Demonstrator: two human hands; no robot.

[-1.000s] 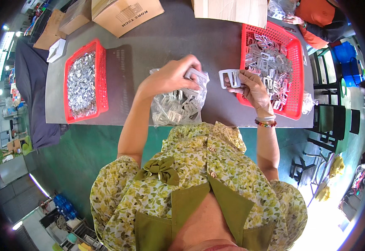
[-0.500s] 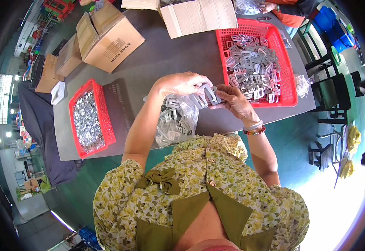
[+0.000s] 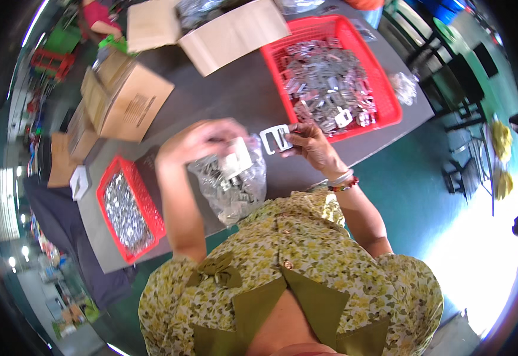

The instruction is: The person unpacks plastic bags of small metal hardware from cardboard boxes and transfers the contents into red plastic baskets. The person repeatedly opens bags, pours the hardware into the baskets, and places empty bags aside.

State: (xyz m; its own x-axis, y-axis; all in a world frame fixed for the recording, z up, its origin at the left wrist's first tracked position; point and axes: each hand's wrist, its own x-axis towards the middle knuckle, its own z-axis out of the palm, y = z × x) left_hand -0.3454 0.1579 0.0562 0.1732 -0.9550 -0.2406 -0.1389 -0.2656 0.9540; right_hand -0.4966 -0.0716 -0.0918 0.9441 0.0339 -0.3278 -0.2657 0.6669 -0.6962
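Observation:
My right hand [image 3: 313, 146] pinches a pale metal slotted buckle [image 3: 275, 139] by its right end, near the front of the red basket. My left hand [image 3: 208, 141] is smeared by motion above a clear plastic bag [image 3: 253, 188] full of grey buckles. Just below its fingertips is a blurred whitish buckle [image 3: 236, 159]; whether the fingers grip it does not show. The bag lies at the table's near edge, in front of my body.
A large red basket [image 3: 389, 115] heaped with metal buckles stands at the right. A smaller red basket [image 3: 149, 210] of shiny small parts is at the left. Cardboard boxes [image 3: 137, 98] [image 3: 235, 37] sit along the far side of the dark table [image 3: 229, 89].
My hands have parted: the left has moved left over the bag, while the right keeps a buckle. The view has turned, shifting the table in the picture.

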